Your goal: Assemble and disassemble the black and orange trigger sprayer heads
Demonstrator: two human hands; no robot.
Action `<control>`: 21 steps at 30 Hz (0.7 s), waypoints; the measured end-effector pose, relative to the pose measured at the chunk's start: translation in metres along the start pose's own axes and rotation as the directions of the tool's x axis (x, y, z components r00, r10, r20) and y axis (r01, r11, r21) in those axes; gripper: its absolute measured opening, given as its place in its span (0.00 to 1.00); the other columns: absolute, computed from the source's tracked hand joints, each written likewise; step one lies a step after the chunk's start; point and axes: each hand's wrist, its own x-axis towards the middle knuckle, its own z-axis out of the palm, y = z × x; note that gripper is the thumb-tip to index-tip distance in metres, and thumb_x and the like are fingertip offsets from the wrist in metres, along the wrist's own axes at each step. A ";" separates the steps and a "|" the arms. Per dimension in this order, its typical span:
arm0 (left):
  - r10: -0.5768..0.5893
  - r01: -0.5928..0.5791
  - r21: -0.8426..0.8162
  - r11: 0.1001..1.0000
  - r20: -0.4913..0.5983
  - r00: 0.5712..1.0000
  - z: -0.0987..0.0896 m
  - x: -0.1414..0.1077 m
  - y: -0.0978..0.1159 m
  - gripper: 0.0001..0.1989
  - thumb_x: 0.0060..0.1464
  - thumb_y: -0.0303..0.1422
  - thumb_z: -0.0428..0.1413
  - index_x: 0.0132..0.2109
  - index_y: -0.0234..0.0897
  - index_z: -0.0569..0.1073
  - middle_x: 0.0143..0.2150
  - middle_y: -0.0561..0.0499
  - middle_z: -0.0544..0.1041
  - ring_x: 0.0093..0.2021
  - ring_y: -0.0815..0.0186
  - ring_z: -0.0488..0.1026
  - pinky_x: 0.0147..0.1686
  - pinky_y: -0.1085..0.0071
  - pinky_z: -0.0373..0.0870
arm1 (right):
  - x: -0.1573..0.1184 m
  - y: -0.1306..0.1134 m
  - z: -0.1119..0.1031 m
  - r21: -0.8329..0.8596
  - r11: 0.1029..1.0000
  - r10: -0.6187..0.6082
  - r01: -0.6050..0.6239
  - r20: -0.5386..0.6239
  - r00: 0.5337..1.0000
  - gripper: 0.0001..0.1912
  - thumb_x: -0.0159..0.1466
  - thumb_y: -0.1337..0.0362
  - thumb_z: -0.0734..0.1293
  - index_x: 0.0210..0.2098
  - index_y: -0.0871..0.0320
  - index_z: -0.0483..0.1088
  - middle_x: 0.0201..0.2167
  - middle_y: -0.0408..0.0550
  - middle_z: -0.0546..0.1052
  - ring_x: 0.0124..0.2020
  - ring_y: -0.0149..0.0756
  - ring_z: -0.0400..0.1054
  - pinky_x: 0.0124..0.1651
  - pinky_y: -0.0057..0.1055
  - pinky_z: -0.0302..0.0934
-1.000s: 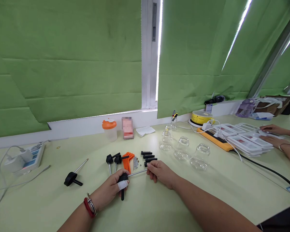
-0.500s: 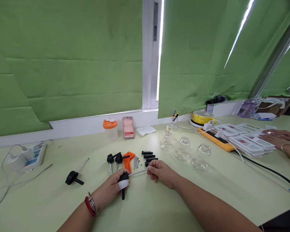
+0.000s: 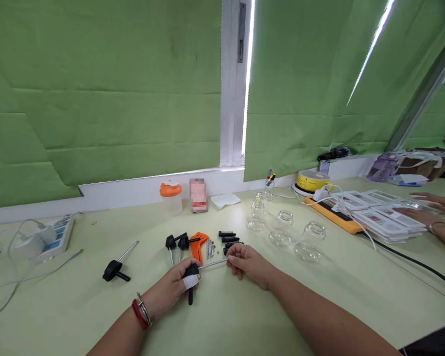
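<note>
My left hand (image 3: 178,283), its thumb wrapped in white tape, grips a black cap (image 3: 191,271) with a side arm that points toward me. A thin metal rod (image 3: 212,264) runs from this cap to the right. At its far end, the fingertips of my right hand (image 3: 247,264) are pinched together; they hide the rod's tip. Just beyond my hands lie two similar black capped rods (image 3: 183,242), orange plastic pieces (image 3: 197,247), small screws (image 3: 209,248) and several black ribbed parts (image 3: 228,239). Another black cap with a rod (image 3: 113,270) rests further left.
Several clear glass jars (image 3: 310,242) stand to the right. Past them are an orange power strip (image 3: 332,216) and stacked white packs (image 3: 389,217), with another person's hands (image 3: 422,215) on them. An orange-lidded cup (image 3: 171,199) stands behind; a white power strip (image 3: 55,242) and cables lie left.
My view has shifted slightly. Both of my hands keep the same hold on the cap and rod. The other person's hands have moved a little over the packs.
</note>
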 end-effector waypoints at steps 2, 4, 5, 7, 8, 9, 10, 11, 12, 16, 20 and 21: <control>-0.001 0.001 0.002 1.000 0.002 1.000 0.000 0.000 0.000 0.16 0.54 0.38 0.51 0.48 0.38 0.63 0.29 0.54 0.64 0.31 0.68 0.60 0.30 0.72 0.61 | -0.001 0.000 0.000 0.013 1.000 -0.004 0.004 0.013 1.000 0.18 0.51 0.54 0.70 0.33 0.59 0.62 0.27 0.42 0.70 0.23 0.26 0.63 0.21 0.24 0.57; -0.002 0.002 0.006 1.000 0.003 1.000 0.000 0.000 0.000 0.15 0.54 0.38 0.51 0.48 0.38 0.63 0.29 0.55 0.64 0.31 0.68 0.60 0.30 0.72 0.61 | -0.001 0.000 0.000 0.011 1.000 -0.004 0.004 0.018 1.000 0.18 0.50 0.55 0.70 0.32 0.59 0.62 0.26 0.43 0.70 0.22 0.26 0.62 0.21 0.24 0.57; -0.002 0.002 0.006 1.000 0.001 1.000 0.000 0.000 0.000 0.15 0.54 0.38 0.51 0.48 0.38 0.63 0.29 0.55 0.64 0.31 0.68 0.60 0.30 0.72 0.61 | -0.001 0.001 0.000 0.011 1.000 -0.006 0.006 0.020 1.000 0.18 0.50 0.54 0.70 0.32 0.59 0.62 0.27 0.43 0.70 0.22 0.26 0.62 0.21 0.24 0.57; -0.001 0.001 0.001 1.000 -0.003 1.000 0.001 -0.001 0.000 0.16 0.54 0.39 0.51 0.48 0.38 0.63 0.29 0.55 0.64 0.31 0.67 0.60 0.30 0.72 0.62 | 0.000 0.003 -0.001 0.012 1.000 -0.011 0.011 0.025 1.000 0.18 0.51 0.53 0.69 0.32 0.59 0.62 0.27 0.43 0.71 0.23 0.26 0.62 0.21 0.24 0.57; -0.003 0.003 -0.002 1.000 -0.004 1.000 0.001 -0.001 0.000 0.16 0.54 0.39 0.51 0.48 0.38 0.63 0.29 0.55 0.64 0.31 0.67 0.60 0.30 0.72 0.62 | 0.000 0.004 -0.001 0.012 1.000 -0.013 0.012 0.027 1.000 0.18 0.52 0.53 0.69 0.31 0.59 0.62 0.27 0.44 0.71 0.23 0.26 0.63 0.21 0.24 0.57; -0.008 0.008 -0.004 1.000 -0.005 1.000 0.001 -0.001 0.001 0.16 0.54 0.39 0.51 0.48 0.38 0.63 0.29 0.55 0.64 0.31 0.68 0.60 0.30 0.72 0.61 | 0.000 0.004 -0.002 0.010 1.000 -0.012 0.012 0.029 1.000 0.18 0.52 0.52 0.68 0.31 0.59 0.62 0.28 0.44 0.71 0.23 0.26 0.63 0.21 0.24 0.57; -0.013 0.013 -0.004 1.000 -0.004 1.000 0.001 -0.001 0.001 0.16 0.54 0.39 0.51 0.48 0.38 0.63 0.29 0.55 0.64 0.31 0.68 0.60 0.30 0.73 0.61 | 0.001 0.004 -0.002 0.008 1.000 -0.011 0.011 0.028 1.000 0.18 0.53 0.52 0.68 0.31 0.59 0.63 0.27 0.44 0.71 0.22 0.26 0.63 0.21 0.24 0.57; -0.016 0.016 -0.002 1.000 -0.004 1.000 0.001 -0.001 0.002 0.16 0.54 0.39 0.51 0.48 0.38 0.63 0.29 0.55 0.64 0.30 0.68 0.60 0.29 0.73 0.61 | 0.001 0.004 -0.002 0.001 1.000 -0.008 0.008 0.027 1.000 0.18 0.54 0.51 0.67 0.30 0.59 0.63 0.27 0.44 0.71 0.22 0.26 0.62 0.21 0.24 0.57; -0.018 0.018 0.000 1.000 -0.003 1.000 0.001 -0.001 0.002 0.16 0.54 0.39 0.51 0.48 0.38 0.63 0.29 0.55 0.64 0.30 0.68 0.59 0.29 0.73 0.61 | 0.001 0.004 -0.002 -0.009 1.000 -0.004 0.004 0.027 1.000 0.18 0.54 0.51 0.67 0.29 0.60 0.63 0.26 0.43 0.71 0.21 0.25 0.62 0.22 0.24 0.56; -0.012 0.012 0.005 1.000 -0.003 1.000 0.002 -0.001 0.004 0.16 0.53 0.39 0.51 0.47 0.38 0.63 0.29 0.55 0.64 0.31 0.68 0.59 0.30 0.73 0.61 | 0.000 0.003 -0.002 -0.065 0.998 0.016 -0.014 0.030 0.999 0.18 0.57 0.49 0.64 0.27 0.60 0.64 0.20 0.41 0.69 0.17 0.23 0.59 0.22 0.24 0.55; -0.012 0.012 0.011 1.000 -0.004 1.000 0.002 -0.001 0.005 0.16 0.53 0.40 0.52 0.47 0.38 0.63 0.29 0.55 0.63 0.31 0.68 0.59 0.30 0.73 0.61 | 0.000 0.003 -0.001 -0.089 0.995 0.037 -0.035 0.025 0.999 0.19 0.58 0.49 0.63 0.26 0.60 0.64 0.18 0.40 0.69 0.16 0.23 0.59 0.22 0.25 0.54; -0.015 0.015 0.014 1.000 -0.005 1.000 0.001 -0.001 0.005 0.16 0.53 0.40 0.52 0.47 0.38 0.63 0.29 0.55 0.63 0.31 0.68 0.59 0.30 0.73 0.61 | 0.000 0.003 -0.001 -0.096 0.994 0.044 -0.042 0.020 0.999 0.20 0.58 0.48 0.62 0.26 0.60 0.65 0.18 0.41 0.69 0.16 0.23 0.59 0.22 0.25 0.54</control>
